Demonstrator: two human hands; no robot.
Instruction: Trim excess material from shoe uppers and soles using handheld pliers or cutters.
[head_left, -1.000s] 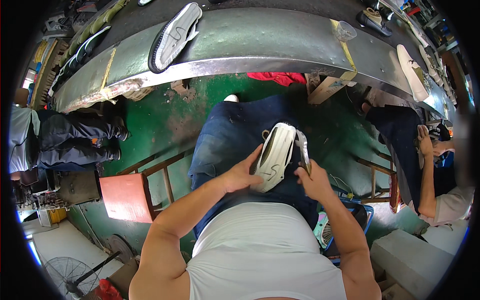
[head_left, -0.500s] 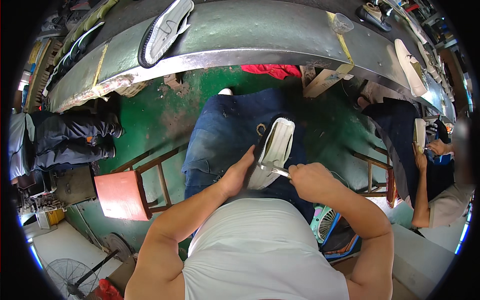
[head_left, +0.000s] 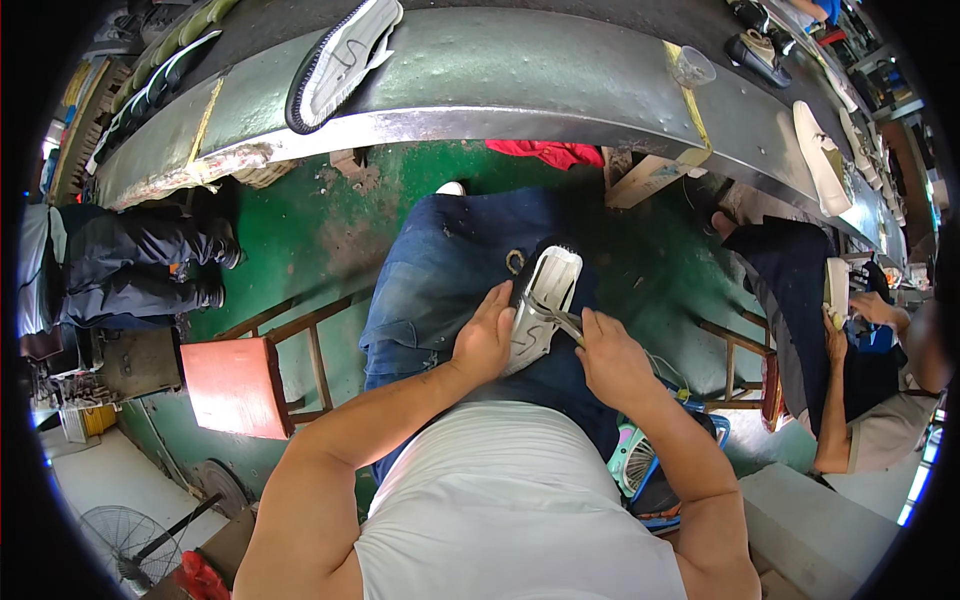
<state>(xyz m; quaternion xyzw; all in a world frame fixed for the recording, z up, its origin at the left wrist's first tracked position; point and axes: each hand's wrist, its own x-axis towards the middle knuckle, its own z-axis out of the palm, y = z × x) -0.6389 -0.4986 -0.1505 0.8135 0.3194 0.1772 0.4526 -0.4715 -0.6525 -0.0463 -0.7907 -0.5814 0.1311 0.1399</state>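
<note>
A grey-white shoe (head_left: 533, 340) with a black edge and a dark curved line on its side rests on my denim-covered lap, its toe end pointing away from me. My left hand (head_left: 488, 340) grips it along its left side. In my right hand (head_left: 608, 358) is a silver metal hand tool (head_left: 562, 320), its head over the middle of the shoe; its exact kind is hard to make out. The tool's grip is hidden by my fingers.
Ahead runs a metal-topped bench (head_left: 520, 60) with a similar shoe (head_left: 345, 65) and a clear plastic cup (head_left: 693, 68). A red stool (head_left: 232, 388) stands left. A person at the right holds a pale shoe (head_left: 838, 285). A small green fan (head_left: 632, 460) sits by my right side.
The shoe has turned so its marked side shows more. My right hand has shifted slightly, and the tool has tilted. My left hand has moved along the shoe's side.
</note>
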